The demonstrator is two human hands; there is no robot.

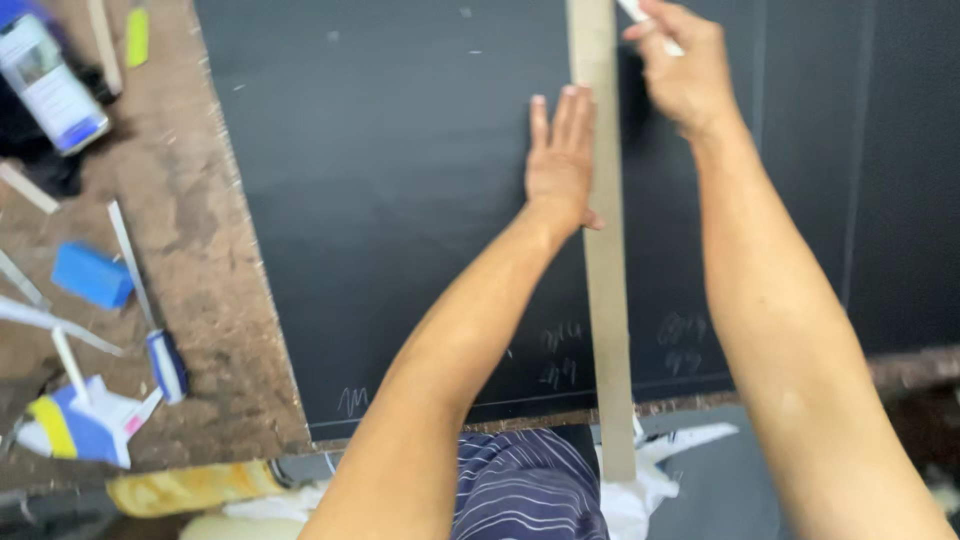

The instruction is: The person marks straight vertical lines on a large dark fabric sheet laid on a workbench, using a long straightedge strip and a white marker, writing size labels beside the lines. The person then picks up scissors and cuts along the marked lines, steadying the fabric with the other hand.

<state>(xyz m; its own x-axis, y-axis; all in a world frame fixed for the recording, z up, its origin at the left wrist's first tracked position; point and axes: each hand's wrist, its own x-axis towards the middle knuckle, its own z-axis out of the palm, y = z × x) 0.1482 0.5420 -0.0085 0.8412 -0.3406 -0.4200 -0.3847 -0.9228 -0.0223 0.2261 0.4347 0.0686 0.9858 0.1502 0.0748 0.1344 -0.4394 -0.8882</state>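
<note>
A large black sheet (pixel 400 200) lies flat on a worn brown workbench (pixel 200 300). A long pale straightedge (pixel 607 280) runs down it from the top of the view to past the near edge. My left hand (pixel 560 160) lies flat on the sheet, fingers together, pressing against the left side of the straightedge. My right hand (pixel 680 70) is at the top, just right of the straightedge, closed around a thin white marking stick (pixel 640 14). Faint chalk scribbles (pixel 560 355) show near the sheet's near edge.
To the left on the bench are a spray can (pixel 50 80), a blue block (pixel 92 275), a blue-handled blade tool (pixel 165 360), a blue, white and yellow package (pixel 75 425) and thin strips. A yellowish roll (pixel 190 487) lies along the near edge.
</note>
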